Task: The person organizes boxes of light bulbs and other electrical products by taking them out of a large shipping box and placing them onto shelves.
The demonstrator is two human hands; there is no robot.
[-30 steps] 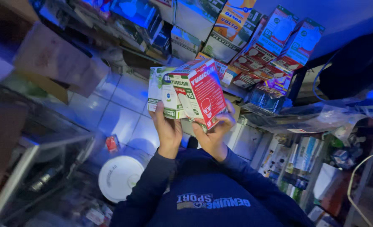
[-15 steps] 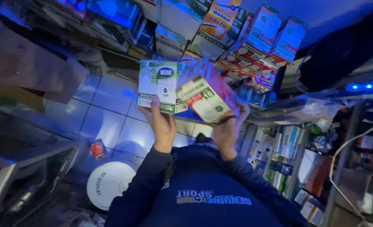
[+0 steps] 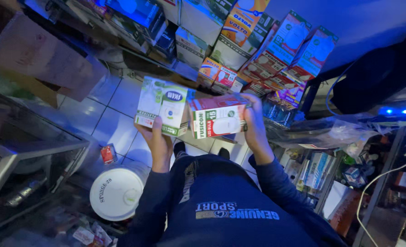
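Observation:
My left hand (image 3: pixel 157 139) grips a white and green bulb box (image 3: pixel 162 106) from below, holding it up in front of my chest. To its right, my right hand (image 3: pixel 255 121) clasps a red and white bulb box (image 3: pixel 217 120) by its right end, turned so its long side lies level. The two boxes sit side by side, almost touching. Both of my arms wear dark blue sleeves.
Stacked bulb boxes (image 3: pixel 276 50) fill shelves straight ahead. A brown carton (image 3: pixel 38 55) sits at upper left, a glass cabinet (image 3: pixel 24 160) at left, a white round bucket lid (image 3: pixel 116 192) on the tiled floor (image 3: pixel 114 110). Cluttered shelves (image 3: pixel 317 169) and a white cable (image 3: pixel 372 187) stand at right.
My right hand has turned the red box from upright, overlapping the green box, to lying level beside it. Both boxes have come lower and apart.

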